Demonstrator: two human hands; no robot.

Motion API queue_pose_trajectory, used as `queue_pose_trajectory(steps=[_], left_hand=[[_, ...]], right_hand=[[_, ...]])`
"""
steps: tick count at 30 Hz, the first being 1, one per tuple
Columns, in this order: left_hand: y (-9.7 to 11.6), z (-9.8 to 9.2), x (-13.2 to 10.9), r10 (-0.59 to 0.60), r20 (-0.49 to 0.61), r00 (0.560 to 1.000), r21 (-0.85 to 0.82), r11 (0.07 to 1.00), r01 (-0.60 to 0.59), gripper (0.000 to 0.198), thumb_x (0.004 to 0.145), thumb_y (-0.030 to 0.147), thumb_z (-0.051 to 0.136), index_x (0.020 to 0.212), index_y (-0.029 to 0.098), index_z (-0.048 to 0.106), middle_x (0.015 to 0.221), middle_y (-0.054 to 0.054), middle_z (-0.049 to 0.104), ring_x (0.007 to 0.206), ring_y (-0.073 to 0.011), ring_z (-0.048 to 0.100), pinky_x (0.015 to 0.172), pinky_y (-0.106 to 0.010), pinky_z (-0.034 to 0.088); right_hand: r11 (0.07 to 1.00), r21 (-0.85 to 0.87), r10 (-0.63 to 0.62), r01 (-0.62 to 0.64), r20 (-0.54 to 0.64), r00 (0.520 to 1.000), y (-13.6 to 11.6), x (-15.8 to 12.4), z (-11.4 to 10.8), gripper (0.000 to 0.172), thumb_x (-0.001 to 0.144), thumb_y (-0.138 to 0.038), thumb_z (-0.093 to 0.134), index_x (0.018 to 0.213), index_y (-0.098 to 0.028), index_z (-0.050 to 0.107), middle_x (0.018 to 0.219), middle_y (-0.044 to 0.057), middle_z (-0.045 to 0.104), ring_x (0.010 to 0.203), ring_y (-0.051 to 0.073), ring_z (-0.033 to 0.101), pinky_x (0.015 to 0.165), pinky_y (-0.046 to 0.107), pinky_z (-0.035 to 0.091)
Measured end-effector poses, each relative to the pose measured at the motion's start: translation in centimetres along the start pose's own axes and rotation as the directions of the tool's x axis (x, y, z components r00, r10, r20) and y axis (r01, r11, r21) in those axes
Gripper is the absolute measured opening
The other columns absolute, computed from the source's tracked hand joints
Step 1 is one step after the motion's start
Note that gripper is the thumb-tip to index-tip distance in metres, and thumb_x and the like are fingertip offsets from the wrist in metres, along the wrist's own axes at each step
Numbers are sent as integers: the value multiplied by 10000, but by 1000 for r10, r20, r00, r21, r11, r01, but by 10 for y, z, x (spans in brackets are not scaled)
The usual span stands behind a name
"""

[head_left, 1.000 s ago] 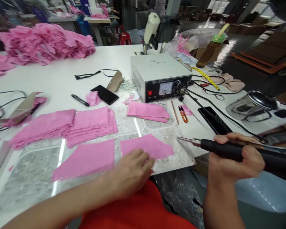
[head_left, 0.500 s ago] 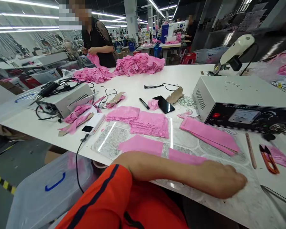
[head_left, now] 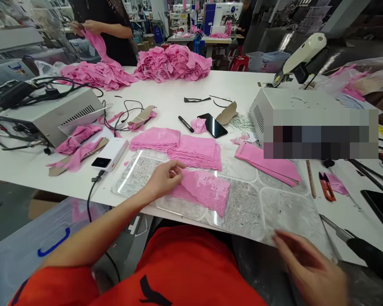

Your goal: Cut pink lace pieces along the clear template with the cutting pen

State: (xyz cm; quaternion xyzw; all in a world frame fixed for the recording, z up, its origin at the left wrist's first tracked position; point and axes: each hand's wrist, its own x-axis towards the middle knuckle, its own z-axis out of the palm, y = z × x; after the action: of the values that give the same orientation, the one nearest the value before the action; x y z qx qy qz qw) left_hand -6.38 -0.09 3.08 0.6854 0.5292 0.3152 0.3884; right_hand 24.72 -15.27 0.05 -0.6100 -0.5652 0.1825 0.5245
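Note:
A pink lace piece lies over a plain pink piece on the marbled mat. My left hand pinches the lace piece at its left end, thumb and fingertips together. Over the mat's front right edge, my right hand is open, slightly blurred, and holds nothing. Just behind the lace piece sit two stacks of pink lace pieces, a left one and a right one. Folded pink strips rest on the mat farther right.
Orange snips and tweezers lie at the right. A phone, a marker and a white power bank are on the table. Boxy machines stand at both sides. Another person handles pink fabric at the back left.
My left arm, stretched across to the right before, has drawn back left to the lace piece. My right hand has come into view. The lace piece now overlaps the plain one. The view has shifted.

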Motion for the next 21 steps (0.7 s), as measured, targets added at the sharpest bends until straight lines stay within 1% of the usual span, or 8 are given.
queue_pose_trajectory(steps=[1,3,5,7,10,14,18,21], left_hand=[[-5,-3,-5,-4,-20,1000,1,1000,4,210,785,215,538,964,135,612,689,23,573,526,-72,532,503,-175,426],[-12,-7,-13,-5,-52,999,8,1000,5,228,784,246,546,968,137,623,691,18,578,553,-82,528,520,-185,421],[-16,-11,-17,-1,-77,997,20,1000,2,241,789,265,541,973,137,631,697,11,591,584,-95,538,544,-197,430],[-20,-14,-18,5,-99,995,42,999,-1,239,793,262,532,970,141,638,696,11,601,587,-98,533,555,-203,429],[-27,-20,-21,15,-130,991,100,995,-2,222,790,221,521,957,150,648,688,17,611,590,-97,528,585,-209,431],[-39,-24,-30,32,-164,986,198,980,1,212,802,161,506,961,160,645,726,10,637,659,-115,580,640,-224,449],[-51,-25,-41,71,-169,983,294,956,-19,219,802,112,514,966,172,644,763,-2,653,693,-134,601,675,-254,467],[-57,-24,-48,116,-167,979,366,929,-48,227,817,107,528,996,180,648,781,-12,650,744,-160,611,742,-303,484]], right_hand=[[992,-85,-79,88,102,992,-1,3,16,123,792,-374,722,868,-277,736,701,27,699,538,208,641,413,303,506],[944,-145,-254,295,249,935,-4,11,47,135,835,-328,662,934,-247,707,827,37,709,659,194,675,541,298,564],[882,-209,-344,422,326,881,-6,18,73,164,850,-286,628,992,-223,680,895,56,694,782,204,680,641,312,574],[831,-249,-398,497,357,845,-6,23,90,126,866,-243,597,970,-213,662,876,55,670,797,199,659,675,315,555],[785,-245,-457,569,390,799,-3,27,100,108,898,-182,547,937,-208,644,837,39,642,762,174,634,663,290,523],[729,-215,-535,650,414,737,0,32,103,130,926,-155,517,982,-185,631,865,47,627,775,152,627,672,260,519],[665,-228,-600,711,405,690,-5,37,105,139,910,-96,547,1001,-173,619,879,54,613,789,139,609,692,245,512],[605,-212,-652,767,420,631,-9,39,107,148,891,-64,568,996,-159,610,870,66,605,784,152,588,695,268,500]])
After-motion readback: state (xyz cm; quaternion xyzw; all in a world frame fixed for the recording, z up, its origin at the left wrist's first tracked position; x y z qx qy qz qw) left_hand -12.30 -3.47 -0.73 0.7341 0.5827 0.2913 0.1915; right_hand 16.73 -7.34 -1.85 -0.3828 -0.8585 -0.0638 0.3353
